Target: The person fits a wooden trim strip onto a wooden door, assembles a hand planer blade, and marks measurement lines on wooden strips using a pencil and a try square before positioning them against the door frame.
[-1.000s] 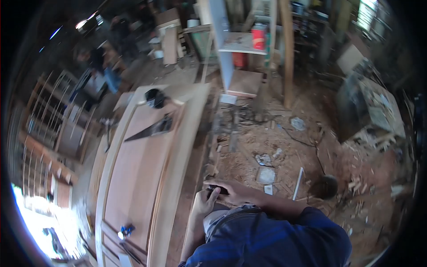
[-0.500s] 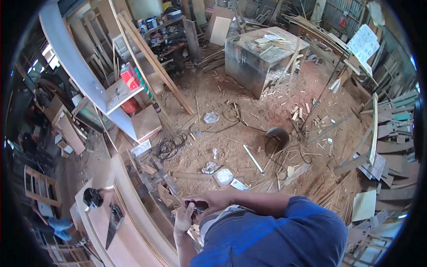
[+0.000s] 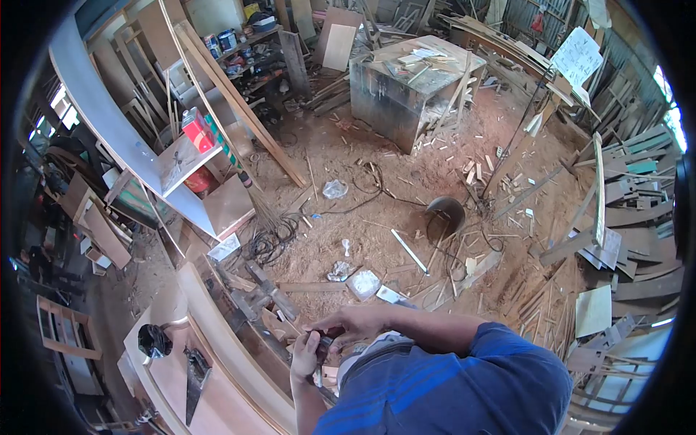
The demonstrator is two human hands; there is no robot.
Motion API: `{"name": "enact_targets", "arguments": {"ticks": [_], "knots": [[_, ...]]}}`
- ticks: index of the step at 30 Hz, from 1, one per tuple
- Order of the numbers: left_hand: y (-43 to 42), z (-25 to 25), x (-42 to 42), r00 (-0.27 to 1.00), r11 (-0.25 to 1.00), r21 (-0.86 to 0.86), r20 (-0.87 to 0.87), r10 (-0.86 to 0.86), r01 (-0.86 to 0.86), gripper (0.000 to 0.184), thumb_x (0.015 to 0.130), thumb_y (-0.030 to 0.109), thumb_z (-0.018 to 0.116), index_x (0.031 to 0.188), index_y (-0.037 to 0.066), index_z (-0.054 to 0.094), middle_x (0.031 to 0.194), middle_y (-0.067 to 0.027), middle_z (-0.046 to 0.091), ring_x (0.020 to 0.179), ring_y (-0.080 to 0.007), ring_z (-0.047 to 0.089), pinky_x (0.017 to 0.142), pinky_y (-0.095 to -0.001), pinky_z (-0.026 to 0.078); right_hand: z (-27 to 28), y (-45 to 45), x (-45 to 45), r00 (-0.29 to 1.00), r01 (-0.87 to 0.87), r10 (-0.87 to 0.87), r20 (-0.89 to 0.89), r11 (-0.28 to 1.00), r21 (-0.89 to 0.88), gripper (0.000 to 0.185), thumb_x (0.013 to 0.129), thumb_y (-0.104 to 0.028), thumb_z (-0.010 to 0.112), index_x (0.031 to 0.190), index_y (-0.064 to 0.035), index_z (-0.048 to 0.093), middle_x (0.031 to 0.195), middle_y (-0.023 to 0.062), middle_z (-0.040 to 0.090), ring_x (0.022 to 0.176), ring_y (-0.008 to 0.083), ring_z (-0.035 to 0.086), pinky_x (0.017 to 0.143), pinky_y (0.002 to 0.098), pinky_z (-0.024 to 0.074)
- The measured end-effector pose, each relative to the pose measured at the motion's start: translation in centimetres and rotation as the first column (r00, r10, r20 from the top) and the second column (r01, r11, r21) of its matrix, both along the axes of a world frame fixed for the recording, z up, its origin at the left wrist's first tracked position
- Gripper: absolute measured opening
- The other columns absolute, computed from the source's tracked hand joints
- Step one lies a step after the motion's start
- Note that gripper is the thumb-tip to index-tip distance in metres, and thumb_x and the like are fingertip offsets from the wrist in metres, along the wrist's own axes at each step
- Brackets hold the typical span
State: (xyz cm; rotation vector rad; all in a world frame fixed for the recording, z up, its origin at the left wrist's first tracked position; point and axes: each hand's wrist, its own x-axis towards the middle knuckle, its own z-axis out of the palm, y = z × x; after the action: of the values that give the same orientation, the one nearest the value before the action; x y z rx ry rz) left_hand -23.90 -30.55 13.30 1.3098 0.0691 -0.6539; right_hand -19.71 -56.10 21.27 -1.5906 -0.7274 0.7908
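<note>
Close in front of the blue shirt, my left hand point(image 3: 306, 355) and my right hand point(image 3: 353, 324) meet around a small dark object point(image 3: 325, 341). Fingers of both hands wrap it, and its shape is mostly hidden. Left of my hands lies a curved wooden panel point(image 3: 230, 362). On it rest a hand saw point(image 3: 195, 380) and a black, bag-like item point(image 3: 154, 341).
A shelf unit point(image 3: 185, 172) with a red can point(image 3: 198, 130) stands at the upper left. A large box-like block point(image 3: 391, 98) is at the back. Sawdust, cables and a dark bucket point(image 3: 446, 215) lie on the floor. Stacked boards point(image 3: 645, 246) line the right.
The view has swung right from the panel towards the floor and the block, most of it before the middle frame. Both hands stay together at the dark object, with the fingers slightly shifted.
</note>
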Motion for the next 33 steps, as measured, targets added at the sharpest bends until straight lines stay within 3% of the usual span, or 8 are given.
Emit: {"name": "enact_targets", "arguments": {"ticks": [3,9,12,13,19,23,30,33], "knots": [[-1.0,-0.5,1.6,1.0,1.0,-0.016,-0.004,0.002,-0.002,0.046,0.112,0.051,0.061,0.101,0.006,0.066,0.071,0.0056,0.055,0.054,-0.0054,0.045,0.049,-0.0267,0.033,2.0,-1.6,1.8,0.999,-0.034,0.031,-0.032,0.996,-0.08,0.088,0.098,-0.026,0.084,0.172,-0.016,0.037,0.129,0.0168,0.077,0.11,0.0141,0.069,0.098,0.0377,0.0552],[-5.3,2.5,9.1,0.994,0.987,0.131,0.047,-0.102,0.095,0.052,0.114,0.052,0.054,0.094,0.005,0.065,0.066,0.001,0.058,0.051,-0.0095,0.051,0.047,-0.0282,0.038,-1.2,-5.8,7.9,0.998,0.053,-0.047,-0.044,0.989,0.139,0.078,0.099,-0.017,0.083,0.167,-0.0164,0.047,0.117,0.0144,0.08,0.099,0.0167,0.074,0.089,0.0368,0.0574],[-9.2,3.1,15.0,0.979,0.973,0.218,0.165,-0.118,0.08,0.057,0.116,0.052,0.049,0.084,0.007,0.062,0.057,0.0034,0.05,0.046,-0.009,0.043,0.045,-0.0292,0.032,-1.4,-10.3,14.1,0.972,0.181,-0.198,0.126,0.975,0.131,0.063,0.098,-0.017,0.084,0.155,-0.0121,0.059,0.106,0.0112,0.081,0.093,0.0161,0.075,0.085,0.0348,0.0586],[-11.2,4.2,17.0,0.986,0.973,0.226,0.149,-0.08,0.045,0.059,0.116,0.052,0.048,0.081,0.007,0.062,0.056,0.0045,0.048,0.045,-0.009,0.042,0.045,-0.0293,0.031,-1.2,-11.8,16.2,0.958,0.259,-0.27,0.092,0.959,0.116,0.042,0.097,-0.015,0.085,0.136,-0.0068,0.072,0.098,0.0079,0.082,0.09,0.0133,0.075,0.081,0.0341,0.0593],[-22.8,4.9,31.5,0.989,0.954,0.291,0.146,0.034,-0.076,0.06,0.117,0.052,0.047,0.078,0.009,0.063,0.054,0.0047,0.045,0.044,-0.0082,0.039,0.044,-0.0295,0.029,-2.3,-23.1,30.8,0.945,0.277,-0.307,0.113,0.935,0.221,0.017,0.1,-0.011,0.081,0.115,-0.0036,0.08,0.096,0.0066,0.081,0.089,0.0112,0.076,0.081,0.0313,0.0604],[-29.6,4.2,40.4,0.992,0.957,0.285,0.126,0.028,-0.063,0.056,0.115,0.052,0.051,0.078,0.011,0.06,0.056,0.005,0.047,0.046,-0.0074,0.04,0.045,-0.0284,0.027,-2.1,-30.1,38.3,0.939,0.343,-0.332,-0.085,0.92,0.192,0.017,0.106,-0.012,0.073,0.119,-0.0016,0.078,0.1,0.0084,0.081,0.092,0.0147,0.079,0.085,0.0322,0.0624],[-38.8,3.4,55.7,0.995,0.941,0.337,0.083,-0.058,0.027,0.051,0.114,0.049,0.057,0.077,0.013,0.058,0.058,0.0066,0.046,0.048,-0.0064,0.041,0.046,-0.0287,0.028,-4.3,-38.9,50.6,0.856,0.487,-0.514,0.062,0.841,0.236,0.023,0.109,-0.012,0.067,0.128,0.0008,0.07,0.112,0.012,0.079,0.103,0.0208,0.08,0.09,0.0368,0.0629],[-42.6,0.8,64.3,0.98,0.94,0.317,0.108,-0.168,0.126,0.052,0.114,0.049,0.057,0.075,0.014,0.056,0.059,0.0075,0.046,0.05,-0.0049,0.042,0.046,-0.0286,0.028,-4.5,-42.5,56.9,0.816,0.541,-0.566,0.116,0.82,0.188,0.029,0.102,-0.015,0.079,0.127,-0.002,0.074,0.11,0.011,0.08,0.099,0.0203,0.079,0.088,0.0362,0.0617]]}}
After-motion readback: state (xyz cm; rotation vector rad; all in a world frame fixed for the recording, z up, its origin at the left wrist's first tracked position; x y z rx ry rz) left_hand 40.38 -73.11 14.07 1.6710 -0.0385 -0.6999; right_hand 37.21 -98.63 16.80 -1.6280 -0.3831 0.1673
